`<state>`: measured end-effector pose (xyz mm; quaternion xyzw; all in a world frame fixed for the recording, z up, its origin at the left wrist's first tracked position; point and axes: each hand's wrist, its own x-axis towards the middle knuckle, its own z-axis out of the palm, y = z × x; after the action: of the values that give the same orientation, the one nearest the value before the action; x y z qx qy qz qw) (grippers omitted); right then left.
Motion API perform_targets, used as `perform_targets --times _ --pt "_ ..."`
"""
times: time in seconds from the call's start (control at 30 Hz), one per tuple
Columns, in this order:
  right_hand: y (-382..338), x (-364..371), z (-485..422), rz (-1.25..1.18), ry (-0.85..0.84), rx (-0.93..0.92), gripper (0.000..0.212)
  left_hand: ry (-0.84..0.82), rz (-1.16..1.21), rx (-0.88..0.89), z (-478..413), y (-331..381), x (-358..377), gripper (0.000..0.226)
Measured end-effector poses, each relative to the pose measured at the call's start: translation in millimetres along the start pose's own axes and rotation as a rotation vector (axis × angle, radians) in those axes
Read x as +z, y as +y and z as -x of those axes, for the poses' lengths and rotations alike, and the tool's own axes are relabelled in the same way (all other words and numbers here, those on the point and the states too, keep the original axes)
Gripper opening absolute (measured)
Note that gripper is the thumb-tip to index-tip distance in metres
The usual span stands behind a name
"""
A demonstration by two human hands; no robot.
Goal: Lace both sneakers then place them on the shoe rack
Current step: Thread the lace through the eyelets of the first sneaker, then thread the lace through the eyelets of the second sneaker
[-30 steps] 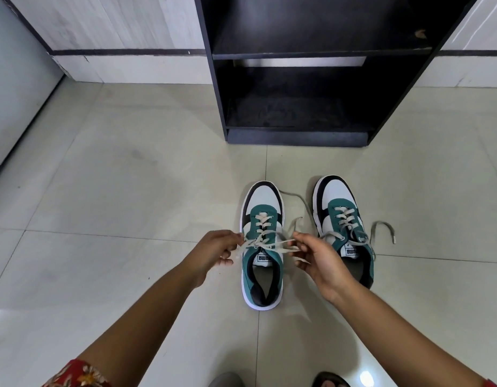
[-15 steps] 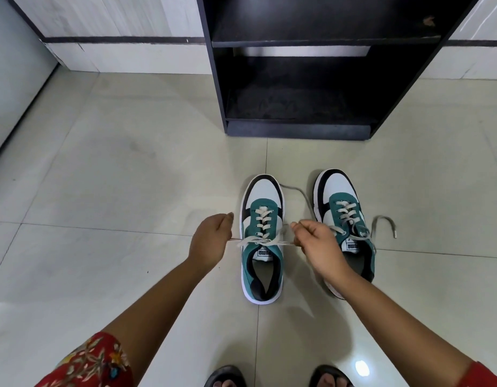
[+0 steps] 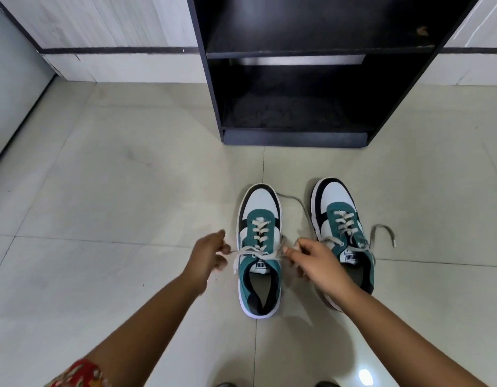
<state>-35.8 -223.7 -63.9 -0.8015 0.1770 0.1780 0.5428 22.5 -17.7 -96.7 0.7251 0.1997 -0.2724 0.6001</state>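
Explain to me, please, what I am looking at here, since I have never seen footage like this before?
There is no machine here: a person wears one wide-angle camera on the head, looking forward and down, so you see their own two bare arms from above. On the tiled floor stand two green, white and black sneakers side by side, toes pointing at a black shoe rack whose shelves look empty. The left hand and the right hand each pinch one end of the lace of the left sneaker, pulling it taut across the tongue. The right sneaker is laced too, but its ends lie loose on the floor.
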Motion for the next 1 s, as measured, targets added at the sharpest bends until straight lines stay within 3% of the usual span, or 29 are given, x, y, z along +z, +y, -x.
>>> perform_targets --times 0.03,0.1,0.23,0.3,0.57,0.67,0.73,0.8,0.87,0.93,1.0 --pt "-1 0 0 -0.166 -0.016 0.07 0.023 -0.067 0.156 -0.102 8 0 1 0.034" --pt "0 0 2 -0.188 0.013 0.061 0.013 -0.086 0.284 -0.174 20 -6 2 0.037" --pt "1 15 6 -0.02 -0.169 0.167 0.066 -0.054 0.183 -0.222 28 -8 4 0.051" --pt "6 27 4 0.014 -0.199 0.229 0.08 -0.114 0.154 -0.242 31 -3 8 0.052" --pt "-14 44 -21 -0.066 -0.126 0.14 0.083 -0.077 0.055 -0.104 25 32 4 0.041" --pt "-20 36 -19 -0.14 -0.152 0.139 0.07 -0.042 0.045 -0.123 25 39 3 0.043" --pt "-18 21 -10 -0.12 -0.144 0.125 0.059 0.074 0.014 -0.101 26 35 7 0.05" --pt "-10 0 5 -0.104 -0.044 0.047 0.035 0.256 -0.151 0.053 28 29 14 0.053" --pt "0 -22 18 -0.133 0.134 -0.059 0.017 0.357 -0.243 0.337 33 28 25 0.042" --pt "10 -44 31 -0.109 0.37 -0.107 0.018 0.27 -0.22 0.547 38 31 44 0.03" --pt "23 -62 37 -0.064 0.553 -0.106 0.021 0.1 -0.2 0.629 43 35 66 0.025"
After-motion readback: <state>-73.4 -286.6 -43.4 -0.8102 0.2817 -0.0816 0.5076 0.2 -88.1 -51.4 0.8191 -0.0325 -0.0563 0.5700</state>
